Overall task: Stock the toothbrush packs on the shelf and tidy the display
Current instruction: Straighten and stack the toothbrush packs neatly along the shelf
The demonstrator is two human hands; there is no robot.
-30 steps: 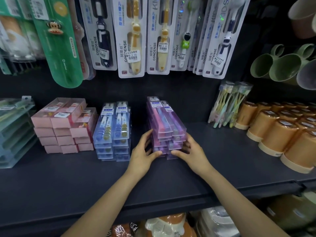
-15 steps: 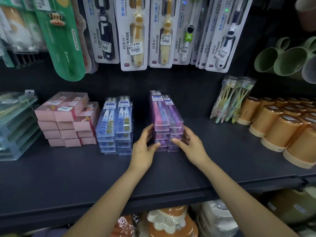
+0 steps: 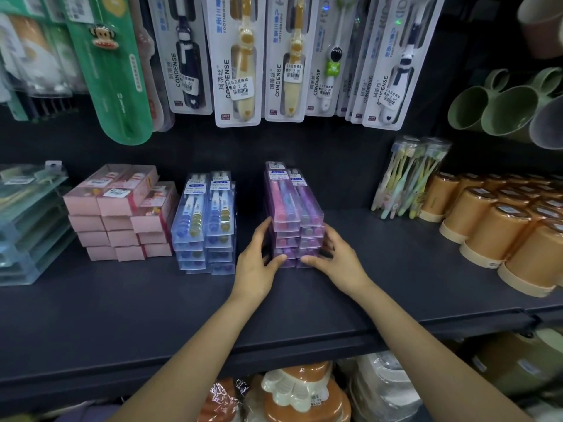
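A two-column stack of clear purple toothbrush packs (image 3: 292, 208) stands in the middle of the dark shelf (image 3: 152, 300). My left hand (image 3: 256, 263) lies against the stack's left side, fingers straight up along it, thumb across the lower front. On the opposite side, my right hand (image 3: 338, 263) presses the right side the same way, its thumb on the bottom front pack. To the left stand a stack of blue toothbrush packs (image 3: 207, 220) and a stack of pink packs (image 3: 122, 208).
Carded kids' toothbrushes (image 3: 237, 62) hang above the stacks. A bundle of pastel toothbrushes (image 3: 408, 178) and rows of orange cups (image 3: 493, 226) fill the right of the shelf, with green mugs (image 3: 499, 108) above. Clear teal boxes (image 3: 27, 223) sit far left.
Both hands have slid the purple stack a little further back on the shelf, and its packs now sit more squarely lined up. The hands stay on its two sides.
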